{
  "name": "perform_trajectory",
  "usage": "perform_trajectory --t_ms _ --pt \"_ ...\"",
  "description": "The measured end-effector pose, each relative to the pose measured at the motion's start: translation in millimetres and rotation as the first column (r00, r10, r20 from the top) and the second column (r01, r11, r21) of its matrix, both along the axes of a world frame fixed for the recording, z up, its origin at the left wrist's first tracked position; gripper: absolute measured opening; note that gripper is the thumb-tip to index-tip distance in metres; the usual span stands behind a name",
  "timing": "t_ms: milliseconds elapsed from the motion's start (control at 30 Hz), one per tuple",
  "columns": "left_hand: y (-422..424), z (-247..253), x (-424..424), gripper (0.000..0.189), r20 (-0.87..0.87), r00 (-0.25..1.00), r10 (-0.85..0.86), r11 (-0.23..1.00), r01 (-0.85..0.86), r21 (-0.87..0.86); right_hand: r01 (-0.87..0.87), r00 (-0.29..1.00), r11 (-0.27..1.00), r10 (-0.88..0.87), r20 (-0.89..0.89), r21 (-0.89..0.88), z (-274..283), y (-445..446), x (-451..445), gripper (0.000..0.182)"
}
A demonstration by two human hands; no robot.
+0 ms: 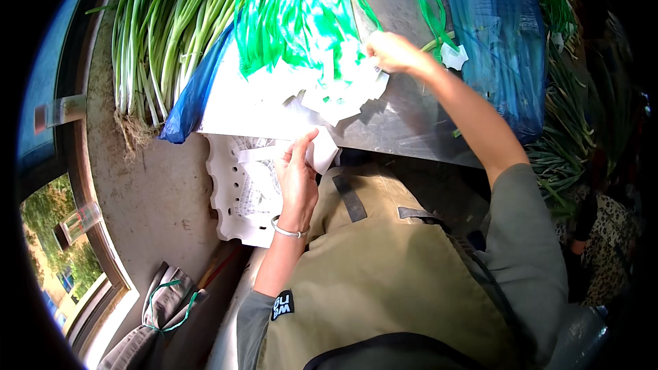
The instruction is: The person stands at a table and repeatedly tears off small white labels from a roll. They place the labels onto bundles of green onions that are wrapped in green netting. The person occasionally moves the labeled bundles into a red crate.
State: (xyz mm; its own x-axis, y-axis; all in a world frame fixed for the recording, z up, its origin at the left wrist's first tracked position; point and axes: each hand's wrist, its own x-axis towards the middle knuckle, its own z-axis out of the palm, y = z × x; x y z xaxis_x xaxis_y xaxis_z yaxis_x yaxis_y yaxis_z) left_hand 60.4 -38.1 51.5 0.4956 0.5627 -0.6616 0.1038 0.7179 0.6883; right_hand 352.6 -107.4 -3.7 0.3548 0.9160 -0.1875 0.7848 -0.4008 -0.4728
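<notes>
My left hand (298, 180), with a silver bracelet at the wrist, pinches a white paper tag (322, 150) between thumb and fingers just below the metal table's edge. My right hand (391, 52) is over the table at the right side of a bundle of green mesh strips (298, 10); its fingers are bent and slightly blurred, and whether they grip anything cannot be told. Many white tags (336, 105) lie at the bundle's lower ends, partly washed out by glare. One more white tag (454, 56) on green mesh lies to the right.
Spring onions (169, 46) lie at the left by a blue plastic bag (195, 92). Blue-wrapped bundles (496, 46) are on the right. A white plastic crate (226, 216) holding label strips stands under the table edge. Farther right are more greens (560, 149) and part of another person (606, 252).
</notes>
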Motion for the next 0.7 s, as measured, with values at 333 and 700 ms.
perform_trajectory --t_ms 333,700 --pt "-4.7 35.0 -12.7 0.023 0.128 0.974 -0.188 0.934 0.137 0.330 0.308 0.892 0.912 -0.178 -0.416 0.271 80.4 -53.9 -20.7 0.012" --pt "5.2 29.6 -3.8 0.023 0.207 0.976 -0.067 0.997 0.056 0.060 0.388 0.639 0.899 -0.104 -0.762 0.203 117.9 -60.9 -167.8 0.026"
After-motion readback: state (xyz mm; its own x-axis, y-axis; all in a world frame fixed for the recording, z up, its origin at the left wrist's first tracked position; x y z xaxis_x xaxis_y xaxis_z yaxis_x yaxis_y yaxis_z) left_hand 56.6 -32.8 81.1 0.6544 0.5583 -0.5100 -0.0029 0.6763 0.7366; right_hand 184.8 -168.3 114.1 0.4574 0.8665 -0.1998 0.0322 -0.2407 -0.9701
